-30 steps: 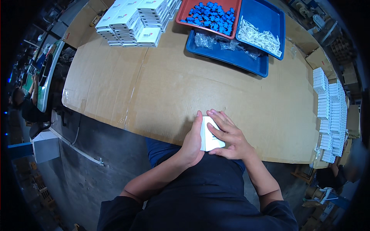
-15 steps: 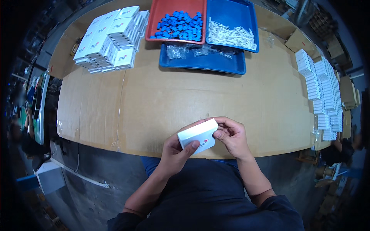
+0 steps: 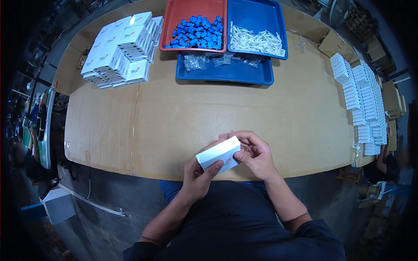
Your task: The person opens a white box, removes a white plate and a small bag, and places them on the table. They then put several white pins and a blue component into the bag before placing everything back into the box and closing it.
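Observation:
A small white box (image 3: 217, 153) with a red and dark print is held tilted just above the table's front edge. My left hand (image 3: 198, 177) grips its left end, thumb on the printed face. On the other end, my right hand (image 3: 256, 158) is closed, its thumb pressed on the printed face and its fingers curled behind the far side. The fingertips behind the box are partly hidden.
The cardboard-covered table (image 3: 196, 104) holds stacked white boxes (image 3: 111, 54) at far left and more white stacks (image 3: 363, 100) at right. Behind are a red tray (image 3: 170, 26) of blue pieces, a blue tray (image 3: 278, 26) of white sticks, and a lower blue tray (image 3: 209, 77) with clear bags.
Both hands and the white box have shifted slightly left in the picture, and the box's tilt has changed a little. My grip stays on both ends.

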Motion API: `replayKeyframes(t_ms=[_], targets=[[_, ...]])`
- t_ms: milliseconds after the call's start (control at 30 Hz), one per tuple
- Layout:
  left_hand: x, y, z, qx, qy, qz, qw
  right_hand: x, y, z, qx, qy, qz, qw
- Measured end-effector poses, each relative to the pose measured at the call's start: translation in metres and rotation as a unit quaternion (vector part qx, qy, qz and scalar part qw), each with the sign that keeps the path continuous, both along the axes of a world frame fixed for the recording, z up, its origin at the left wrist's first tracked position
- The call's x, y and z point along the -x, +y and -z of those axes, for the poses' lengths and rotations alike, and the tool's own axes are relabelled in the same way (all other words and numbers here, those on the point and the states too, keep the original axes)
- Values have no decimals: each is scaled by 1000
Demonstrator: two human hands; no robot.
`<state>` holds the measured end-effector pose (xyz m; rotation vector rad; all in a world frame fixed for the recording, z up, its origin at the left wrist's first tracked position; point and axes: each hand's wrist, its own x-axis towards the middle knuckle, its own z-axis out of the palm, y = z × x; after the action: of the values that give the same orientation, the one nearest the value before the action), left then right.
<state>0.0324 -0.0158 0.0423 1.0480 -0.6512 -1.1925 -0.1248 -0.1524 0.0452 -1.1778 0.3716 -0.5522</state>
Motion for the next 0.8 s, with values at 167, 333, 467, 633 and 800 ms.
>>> replayKeyframes(t_ms=[167, 333, 467, 633, 800], targets=[[1, -8, 6, 79, 125, -114, 982, -11, 10, 13, 16, 14, 6, 1000], [-9, -15, 4, 58, 35, -137, 988, -7, 1, 12, -40, -51, 83, 994], [-23, -7, 5, 79, -198, -60, 975, -7, -6, -11, 115, 68, 81, 988], [-19, -11, 5, 67, -191, -34, 979, -4, -1, 3, -5, 29, 54, 998], [-15, -11, -1, 106, -176, -53, 977, 0, -6, 3, 88, 34, 32, 995]])
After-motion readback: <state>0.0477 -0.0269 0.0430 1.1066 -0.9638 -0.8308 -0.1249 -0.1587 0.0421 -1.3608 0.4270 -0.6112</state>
